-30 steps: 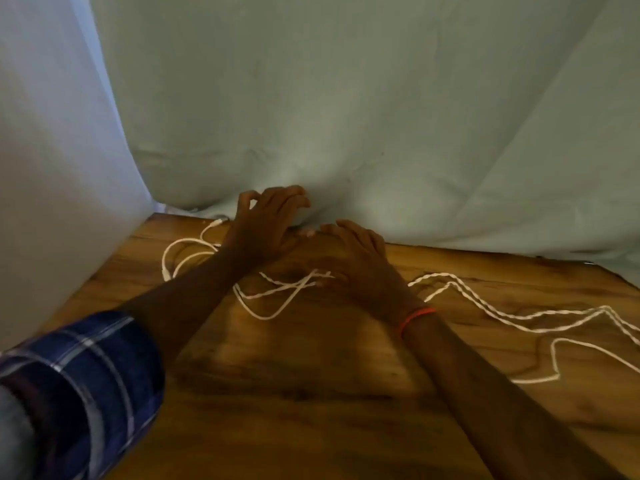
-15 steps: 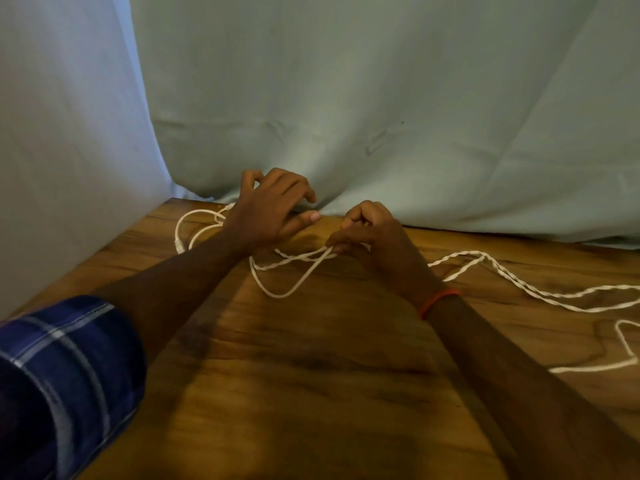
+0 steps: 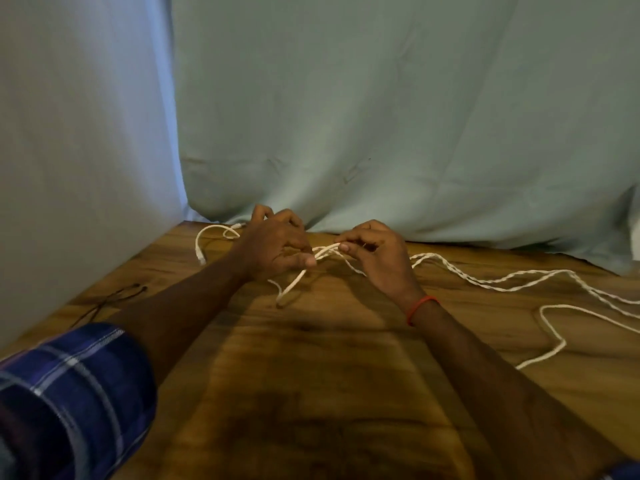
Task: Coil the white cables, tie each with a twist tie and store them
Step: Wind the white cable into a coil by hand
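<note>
Left hand: raised just above the desk, fingers curled, thumb tip pressed against the white cables, pinching a strand.
Right hand: just beside the left, thumb and forefinger pinching the same strands at their top.
White cables: lifted between the two hands, with a loop hanging down to the desk below them. A twisted pair trails right across the desk to the frame edge. Another bend lies nearer on the right. A loop with a connector end lies behind the left hand at the far left corner.
Desk: brown wood grain.
Thin dark strands: lying on the desk at the left edge, well apart from the hands; too blurred to identify.
Wristband: red, on the right wrist.
Sleeve: blue plaid, on the left arm.
Cloth backdrop: pale, hanging behind and left of the desk.
</note>
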Available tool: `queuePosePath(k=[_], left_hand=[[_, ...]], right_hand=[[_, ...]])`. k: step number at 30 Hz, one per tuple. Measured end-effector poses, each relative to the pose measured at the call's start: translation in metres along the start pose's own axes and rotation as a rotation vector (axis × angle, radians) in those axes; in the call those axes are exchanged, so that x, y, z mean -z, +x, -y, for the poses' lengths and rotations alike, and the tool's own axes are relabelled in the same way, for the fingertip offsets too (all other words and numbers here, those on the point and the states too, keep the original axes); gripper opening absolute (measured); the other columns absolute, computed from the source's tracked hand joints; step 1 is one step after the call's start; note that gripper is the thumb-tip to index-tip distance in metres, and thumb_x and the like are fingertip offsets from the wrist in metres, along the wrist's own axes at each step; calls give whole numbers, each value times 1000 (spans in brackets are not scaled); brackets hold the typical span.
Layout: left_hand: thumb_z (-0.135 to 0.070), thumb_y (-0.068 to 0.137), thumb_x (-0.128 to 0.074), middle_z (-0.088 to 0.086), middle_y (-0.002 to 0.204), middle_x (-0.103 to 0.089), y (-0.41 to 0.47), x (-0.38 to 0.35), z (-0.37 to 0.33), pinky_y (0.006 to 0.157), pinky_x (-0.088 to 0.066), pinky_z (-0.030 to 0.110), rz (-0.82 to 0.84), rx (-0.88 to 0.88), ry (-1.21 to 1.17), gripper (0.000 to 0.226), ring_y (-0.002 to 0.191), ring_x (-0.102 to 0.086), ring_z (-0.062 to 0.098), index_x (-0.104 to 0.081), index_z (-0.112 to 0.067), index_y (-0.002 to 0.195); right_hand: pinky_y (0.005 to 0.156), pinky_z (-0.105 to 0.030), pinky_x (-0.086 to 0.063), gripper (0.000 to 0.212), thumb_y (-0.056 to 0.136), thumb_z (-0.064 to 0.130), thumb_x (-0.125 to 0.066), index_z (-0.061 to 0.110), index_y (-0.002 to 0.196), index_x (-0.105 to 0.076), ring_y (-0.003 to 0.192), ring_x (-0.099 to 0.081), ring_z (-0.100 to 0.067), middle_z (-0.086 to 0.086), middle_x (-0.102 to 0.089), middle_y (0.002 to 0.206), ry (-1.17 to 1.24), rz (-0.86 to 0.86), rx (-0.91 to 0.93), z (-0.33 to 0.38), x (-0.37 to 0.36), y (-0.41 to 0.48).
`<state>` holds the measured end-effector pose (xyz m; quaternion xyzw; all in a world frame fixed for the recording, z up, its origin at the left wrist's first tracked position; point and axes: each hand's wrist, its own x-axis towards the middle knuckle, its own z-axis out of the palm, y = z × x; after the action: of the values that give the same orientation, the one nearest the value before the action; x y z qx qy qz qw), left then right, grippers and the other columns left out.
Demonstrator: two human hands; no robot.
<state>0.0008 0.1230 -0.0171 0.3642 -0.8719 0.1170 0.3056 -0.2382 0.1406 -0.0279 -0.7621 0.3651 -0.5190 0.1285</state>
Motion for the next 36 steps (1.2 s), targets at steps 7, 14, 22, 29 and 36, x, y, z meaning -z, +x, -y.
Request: queuePosePath(k=[7, 14, 22, 29, 36], left_hand=[[-70, 72, -54, -12, 104, -66, -21, 33, -39, 99, -32, 42, 47, 181, -169, 41, 105, -51, 3, -76, -36, 84], [-38, 81, -62, -6, 79, -75, -50, 49, -55, 81, -55, 45, -44, 221, -459, 20, 80, -70, 12, -74, -22, 83], [-46, 78, -60, 11, 62, -66, -62, 56, -70, 70, -52, 46, -120, 326, -627, 46, 66, -62, 39, -67, -2, 68], [-32, 95, -62, 4, 69, -67, -67, 65, -79, 70, -53, 47, -23, 243, -414, 28, 68, -62, 23, -68, -10, 78], [-52, 100, -42, -10, 59, -54, -75, 70, -83, 71, -34, 31, 9, 22, 9, 48, 60, -50, 8, -60, -23, 66]], right_hand=[[76, -27, -52, 14, 83, 6, -76, 18, 90, -77, 83, -63, -12, 0, -64, 88, 43, -66, -45, 48, 26, -14], [72, -39, -56, 7, 91, 13, -69, 18, 92, -73, 83, -63, -19, 3, -61, 91, 17, -137, -49, 74, 62, -18], [69, -27, -50, 5, 95, 19, -65, 21, 92, -68, 80, -60, -18, 0, -58, 94, -62, -280, 33, 105, 102, -7], [74, -4, -36, 10, 96, 15, -63, 9, 99, -69, 88, -52, -13, -12, -59, 100, -315, -435, 109, 127, 136, -3], [65, -31, -36, 24, 102, 37, -51, 16, 104, -64, 85, -57, -27, -10, -59, 103, -725, -481, 99, 123, 169, -10]])
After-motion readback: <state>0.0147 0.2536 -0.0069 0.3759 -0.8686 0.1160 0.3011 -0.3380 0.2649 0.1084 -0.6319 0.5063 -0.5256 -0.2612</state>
